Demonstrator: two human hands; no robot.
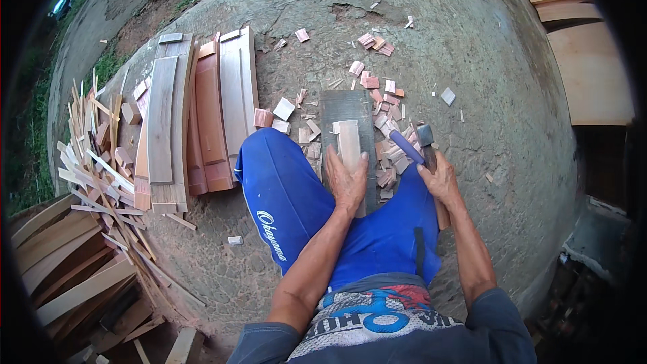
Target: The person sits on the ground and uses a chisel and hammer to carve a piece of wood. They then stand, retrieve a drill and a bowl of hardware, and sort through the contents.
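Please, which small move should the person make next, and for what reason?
One sensible move might be to separate the hammer from the purple-handled tool: the right hand seems to hold both together, while the left hand grips the pale wood block over the dark board, and neither tool touches that block.

The trousers (pixel 286 178) are bright blue with white lettering; the wood block (pixel 349 143) is pale tan, the tool handle (pixel 407 147) purple-blue, the board (pixel 344 102) dark grey, the chip (pixel 371 82) pinkish red.
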